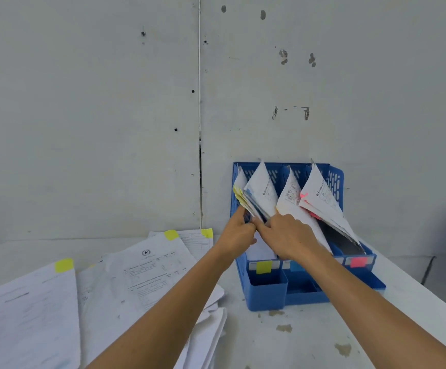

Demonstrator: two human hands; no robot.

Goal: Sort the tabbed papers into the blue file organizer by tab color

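Waiting papers: loose white printed sheets with yellow tabs (126, 275), spread on white table (283, 342).
Left hand (236, 230): fingers curled, pinching blue-tabbed sheaf (256, 201).
Right hand (287, 235): gripping same sheaf, apparently.
Organizer: blue plastic slotted file rack (267, 294), right of pile, against wall (110, 102), sheaf standing inside.

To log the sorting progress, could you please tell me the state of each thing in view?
Blue file organizer: upright, slots holding leaning papers.
Blue-tabbed papers: tilted, gripped by both hands.
Left hand: grips the blue-tabbed papers.
Right hand: grips them too.
Loose papers: spread flat, yellow tabs showing, unsorted.
Pink-tabbed papers: filed, leaning in rightmost slot.
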